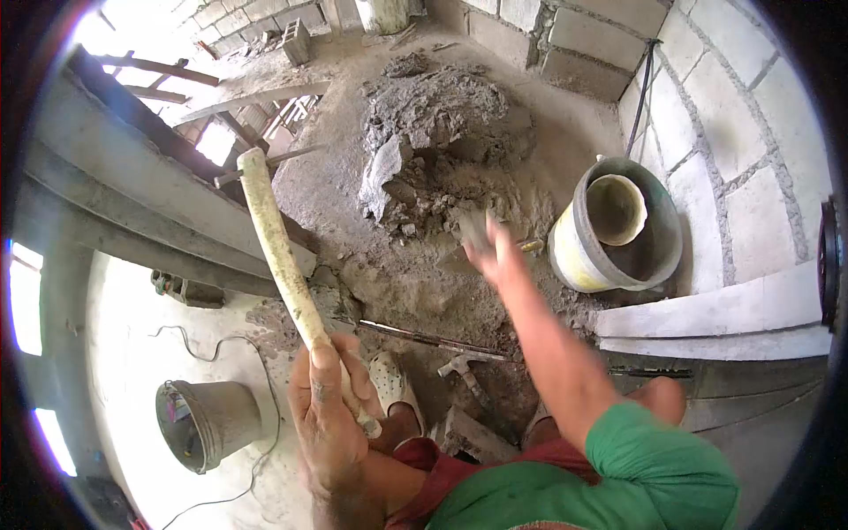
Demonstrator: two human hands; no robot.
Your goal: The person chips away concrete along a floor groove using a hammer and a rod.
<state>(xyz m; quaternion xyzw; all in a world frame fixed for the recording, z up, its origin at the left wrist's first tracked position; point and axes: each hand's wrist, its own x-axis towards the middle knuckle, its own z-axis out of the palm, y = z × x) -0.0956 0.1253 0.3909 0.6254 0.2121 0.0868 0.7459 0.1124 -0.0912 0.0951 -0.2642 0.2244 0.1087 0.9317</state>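
My left hand [331,402] is wrapped round the lower end of a long, pale, mortar-spotted bar [281,246], which is raised and tilted. A thin rod [283,157] shows at its top end. Farther forward, my right hand [495,252] reaches to the near edge of a grey mortar heap [442,115]. It is blurred by motion, and a greyish flat shape shows beside its fingers. Whether those fingers grip it cannot be made out. A yellowish handle-like piece [532,246] lies just right of that hand.
A large bucket [579,238] holding a smaller container [617,210] stands at the right by the block wall [729,115]. A hammer [468,375] and a block [473,435] lie near my feet. Another bucket [234,415] stands lower left, beside a cable.
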